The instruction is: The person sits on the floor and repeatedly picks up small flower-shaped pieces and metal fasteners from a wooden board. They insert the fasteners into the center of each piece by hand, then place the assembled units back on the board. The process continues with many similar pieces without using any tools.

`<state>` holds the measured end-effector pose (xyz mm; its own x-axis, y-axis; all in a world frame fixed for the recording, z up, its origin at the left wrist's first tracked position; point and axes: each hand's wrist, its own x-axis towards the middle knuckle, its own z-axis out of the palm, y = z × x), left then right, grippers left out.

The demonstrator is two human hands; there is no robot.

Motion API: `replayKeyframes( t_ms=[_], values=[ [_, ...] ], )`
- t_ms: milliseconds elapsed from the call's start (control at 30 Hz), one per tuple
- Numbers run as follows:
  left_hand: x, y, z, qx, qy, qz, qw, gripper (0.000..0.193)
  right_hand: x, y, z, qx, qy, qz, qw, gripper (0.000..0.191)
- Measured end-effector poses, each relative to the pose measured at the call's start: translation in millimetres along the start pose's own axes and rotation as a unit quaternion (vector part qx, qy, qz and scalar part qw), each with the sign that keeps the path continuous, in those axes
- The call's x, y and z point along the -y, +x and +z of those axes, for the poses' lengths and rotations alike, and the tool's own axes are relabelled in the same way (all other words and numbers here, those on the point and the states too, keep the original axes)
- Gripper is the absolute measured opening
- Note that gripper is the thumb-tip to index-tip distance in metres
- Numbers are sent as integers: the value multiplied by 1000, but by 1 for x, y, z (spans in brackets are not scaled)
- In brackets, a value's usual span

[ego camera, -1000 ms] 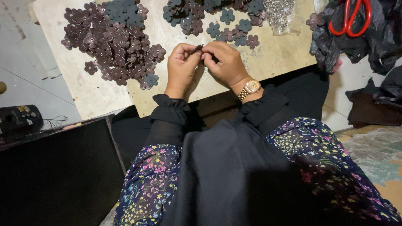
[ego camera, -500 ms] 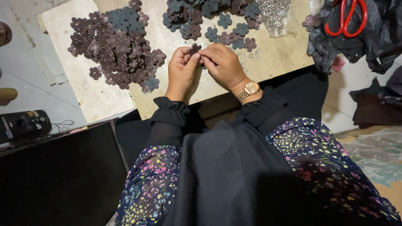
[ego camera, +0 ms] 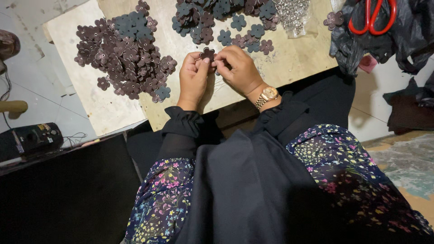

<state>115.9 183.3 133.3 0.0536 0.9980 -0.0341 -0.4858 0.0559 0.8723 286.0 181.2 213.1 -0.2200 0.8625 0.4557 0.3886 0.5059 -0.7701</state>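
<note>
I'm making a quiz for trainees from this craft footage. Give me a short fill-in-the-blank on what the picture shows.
1. Both hands pinch one dark ____-shaped cutout above the board.
2. The watch sits on the ____ wrist.
3. The scissors at top right have ____ handles.
4. The biggest pile of cutouts lies on the ____ side of the left hand and right hand.

Missing words: flower; right; red; left

On the bench (ego camera: 289,63), one flower-piece pile (ego camera: 126,61) lies left, another heap (ego camera: 221,20) behind the hands, scissors (ego camera: 373,18) far right.
</note>
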Motion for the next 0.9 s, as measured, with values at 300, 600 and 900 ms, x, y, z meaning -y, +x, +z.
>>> replayKeyframes(
  t_ms=[300,600,900],
  values=[
    [7,-2,1,8,56,-15,998,12,-4,0,-3,-3,-29,-21,999,8],
    [4,-2,-1,13,70,-4,997,12,-4,0,2,-3,-42,-35,998,8],
    [-4,-9,6,2,143,29,989,19,-1,-1,6,-15,60,82,995,16]
  ],
)
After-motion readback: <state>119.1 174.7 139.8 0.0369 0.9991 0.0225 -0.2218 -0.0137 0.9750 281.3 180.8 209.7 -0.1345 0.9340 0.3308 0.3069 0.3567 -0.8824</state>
